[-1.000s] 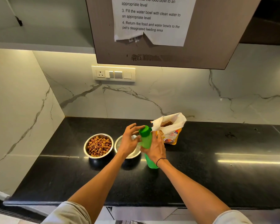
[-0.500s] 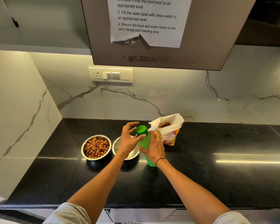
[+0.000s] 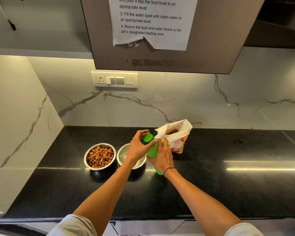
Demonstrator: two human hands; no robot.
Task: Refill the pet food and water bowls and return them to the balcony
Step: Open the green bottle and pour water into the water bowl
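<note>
Green plastic bottle (image 3: 152, 150) stands tilted on the black polished stone tabletop (image 3: 211, 184), base down. Right hand (image 3: 162, 159) wraps the bottle's body, fingers curled round it. Left hand (image 3: 139, 147) is at the bottle's round green cap (image 3: 147, 138), fingers and thumb curled round it. Just left of the bottle: round steel bowl (image 3: 124, 155), no kibble in it, partly hidden by the left hand; whether it holds water cannot be told. Further left of the bottle, touching or nearly touching that bowl: round steel bowl filled with brown kibble (image 3: 100, 156). Just behind and right of the bottle: open white-and-orange pet food pouch (image 3: 175, 135), kibble visible inside.
</note>
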